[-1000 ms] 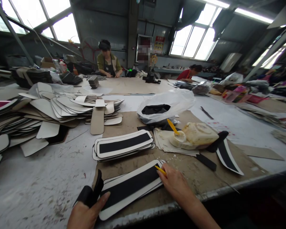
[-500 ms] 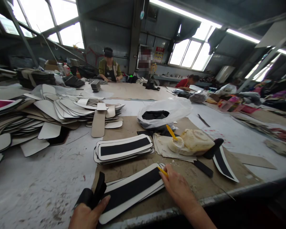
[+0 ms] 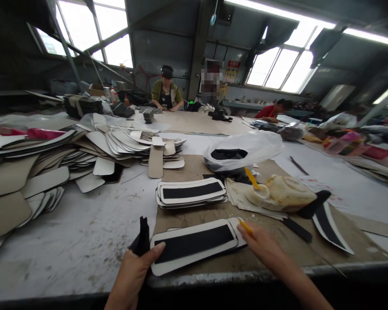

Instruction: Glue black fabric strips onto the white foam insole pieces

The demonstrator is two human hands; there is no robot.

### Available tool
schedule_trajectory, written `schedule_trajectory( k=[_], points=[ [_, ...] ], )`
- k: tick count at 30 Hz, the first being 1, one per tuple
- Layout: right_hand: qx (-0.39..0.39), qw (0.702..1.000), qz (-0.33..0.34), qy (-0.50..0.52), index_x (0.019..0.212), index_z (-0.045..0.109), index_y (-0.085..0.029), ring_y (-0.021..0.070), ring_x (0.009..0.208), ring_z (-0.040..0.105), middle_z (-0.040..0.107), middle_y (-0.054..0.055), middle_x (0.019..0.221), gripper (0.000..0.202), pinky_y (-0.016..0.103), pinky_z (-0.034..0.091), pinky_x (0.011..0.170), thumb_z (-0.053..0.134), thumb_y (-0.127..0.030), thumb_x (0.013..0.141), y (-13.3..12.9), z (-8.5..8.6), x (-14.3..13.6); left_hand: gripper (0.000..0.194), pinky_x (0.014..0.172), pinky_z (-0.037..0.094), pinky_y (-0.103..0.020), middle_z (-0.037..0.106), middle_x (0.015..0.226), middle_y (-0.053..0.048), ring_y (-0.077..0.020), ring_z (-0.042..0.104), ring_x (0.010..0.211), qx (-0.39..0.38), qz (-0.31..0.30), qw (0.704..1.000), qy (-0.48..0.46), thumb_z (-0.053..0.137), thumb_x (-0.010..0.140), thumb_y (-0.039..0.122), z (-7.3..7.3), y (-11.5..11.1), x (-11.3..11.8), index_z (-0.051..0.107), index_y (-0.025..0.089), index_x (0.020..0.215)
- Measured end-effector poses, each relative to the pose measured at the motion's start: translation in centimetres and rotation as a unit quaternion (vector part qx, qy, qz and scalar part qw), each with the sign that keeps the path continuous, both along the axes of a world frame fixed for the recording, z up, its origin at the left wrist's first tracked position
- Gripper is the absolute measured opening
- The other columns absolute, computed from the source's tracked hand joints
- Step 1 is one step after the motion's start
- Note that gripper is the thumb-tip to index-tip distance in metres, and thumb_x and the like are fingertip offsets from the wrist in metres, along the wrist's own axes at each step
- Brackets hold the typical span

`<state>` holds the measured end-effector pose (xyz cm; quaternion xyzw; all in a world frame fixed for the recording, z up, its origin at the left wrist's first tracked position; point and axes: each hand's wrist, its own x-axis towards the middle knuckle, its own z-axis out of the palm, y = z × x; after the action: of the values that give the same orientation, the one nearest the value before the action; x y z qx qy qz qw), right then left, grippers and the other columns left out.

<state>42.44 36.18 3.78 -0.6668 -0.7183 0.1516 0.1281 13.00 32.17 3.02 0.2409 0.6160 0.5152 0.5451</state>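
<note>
My left hand (image 3: 131, 273) is closed round folded black strips (image 3: 144, 237), its thumb resting on the left end of a white-edged panel (image 3: 194, 247) with a black strip along its middle. Another panel lies partly under this one, showing at its right end. Between the fingertips of my right hand (image 3: 261, 243) is a slim yellow stick (image 3: 246, 227), its tip over the panels' right end. Just behind lies a stack of similar panels (image 3: 190, 193). A second yellow stick (image 3: 251, 177) stands in a small pot of pale paste (image 3: 258, 196).
A stained cream container (image 3: 287, 192) adjoins the pot. To its right lie a black strip (image 3: 297, 229) and a curved panel (image 3: 331, 228). Piles of cut pieces (image 3: 116, 144) cover the left; an open plastic bag (image 3: 261, 144) sits behind. Two co-workers, one in an apron (image 3: 166, 99), work farther back.
The view has swung left, so things sit farther right. The top panel has shifted left over the one beneath, exposing more of its right end. Both hands keep their hold.
</note>
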Motion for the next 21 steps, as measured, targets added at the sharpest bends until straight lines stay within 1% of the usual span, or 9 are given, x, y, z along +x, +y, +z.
schedule_trajectory(
  k=[2,4,7,10,13,15,17,19,21],
  points=[
    [-0.019,0.999,0.003,0.048,0.069,0.054,-0.022,0.0185,0.065,0.058,0.064,0.003,0.067,0.037,0.028,0.043,0.062,0.03,-0.043,0.088,-0.1,0.2,0.0,0.054,0.084,0.05,-0.032,0.07,0.096,-0.005,-0.0246,0.062,0.097,0.006,0.013,0.999,-0.044,0.075,0.059,0.026,0.5,-0.4,-0.5,0.057,0.017,0.109],
    [-0.042,0.995,-0.002,0.092,0.068,0.054,-0.022,0.018,0.062,0.057,0.062,0.002,0.063,0.039,0.027,0.043,0.059,0.032,-0.049,0.086,-0.2,0.4,0.0,0.054,0.08,0.052,-0.033,0.07,0.097,-0.008,-0.0259,0.063,0.095,0.001,0.01,0.997,-0.081,0.075,0.06,0.025,0.8,-0.8,-1.0,0.057,0.015,0.11],
    [-0.049,0.99,-0.016,0.132,0.071,0.054,-0.022,0.0173,0.062,0.056,0.061,0.0,0.065,0.036,0.026,0.042,0.059,0.04,-0.053,0.082,-0.3,0.9,-0.4,0.057,0.071,0.055,-0.034,0.071,0.093,-0.008,-0.0268,0.066,0.085,-0.019,0.005,0.992,-0.123,0.074,0.062,0.025,1.4,-1.3,-1.4,0.054,0.015,0.114],
    [-0.07,0.979,-0.036,0.19,0.063,0.048,-0.021,0.0139,0.054,0.049,0.052,-0.002,0.057,0.037,0.024,0.039,0.054,0.045,-0.054,0.078,-0.9,2.0,-1.4,0.06,0.071,0.056,-0.033,0.072,0.09,-0.006,-0.0255,0.067,0.081,-0.045,0.018,0.988,-0.147,0.075,0.061,0.021,1.6,-1.6,-1.6,0.052,0.017,0.116],
    [-0.134,0.945,-0.073,0.291,0.061,0.04,-0.022,0.0095,0.042,0.034,0.035,-0.006,0.047,0.038,0.022,0.028,0.042,0.048,-0.056,0.076,-1.9,3.4,-2.7,0.059,0.077,0.055,-0.032,0.072,0.092,-0.005,-0.0229,0.067,0.081,-0.066,0.04,0.987,-0.144,0.076,0.06,0.018,1.3,-1.6,-1.8,0.052,0.019,0.115],
    [-0.142,0.919,-0.098,0.356,0.064,0.037,-0.022,0.0078,0.041,0.025,0.028,-0.008,0.047,0.038,0.022,0.021,0.039,0.052,-0.056,0.074,-2.6,4.3,-3.4,0.052,0.077,0.055,-0.031,0.072,0.09,-0.006,-0.0228,0.067,0.082,-0.075,0.052,0.987,-0.132,0.074,0.063,0.02,1.1,-1.6,-2.0,0.054,0.018,0.112],
    [-0.139,0.899,-0.118,0.398,0.066,0.036,-0.022,0.0067,0.041,0.02,0.025,-0.01,0.047,0.039,0.021,0.016,0.038,0.056,-0.056,0.07,-3.0,4.7,-3.8,0.049,0.072,0.056,-0.031,0.073,0.086,-0.007,-0.0246,0.067,0.083,-0.08,0.052,0.988,-0.119,0.074,0.063,0.021,1.2,-1.8,-2.0,0.055,0.016,0.109],
    [-0.148,0.884,-0.13,0.425,0.068,0.036,-0.022,0.0062,0.041,0.018,0.024,-0.011,0.045,0.041,0.02,0.013,0.039,0.059,-0.056,0.067,-3.2,4.8,-3.8,0.056,0.068,0.057,-0.033,0.073,0.084,-0.008,-0.0277,0.067,0.083,-0.073,0.04,0.988,-0.128,0.076,0.059,0.018,1.6,-2.1,-2.0,0.054,0.014,0.11],
    [-0.155,0.874,-0.136,0.44,0.069,0.036,-0.022,0.0057,0.04,0.018,0.024,-0.012,0.044,0.042,0.019,0.011,0.04,0.06,-0.057,0.066,-3.3,4.6,-3.8,0.067,0.068,0.057,-0.036,0.072,0.087,-0.009,-0.0297,0.066,0.084,-0.052,0.025,0.986,-0.157,0.077,0.056,0.016,2.0,-2.5,-1.8,0.05,0.015,0.118]
  ],
)
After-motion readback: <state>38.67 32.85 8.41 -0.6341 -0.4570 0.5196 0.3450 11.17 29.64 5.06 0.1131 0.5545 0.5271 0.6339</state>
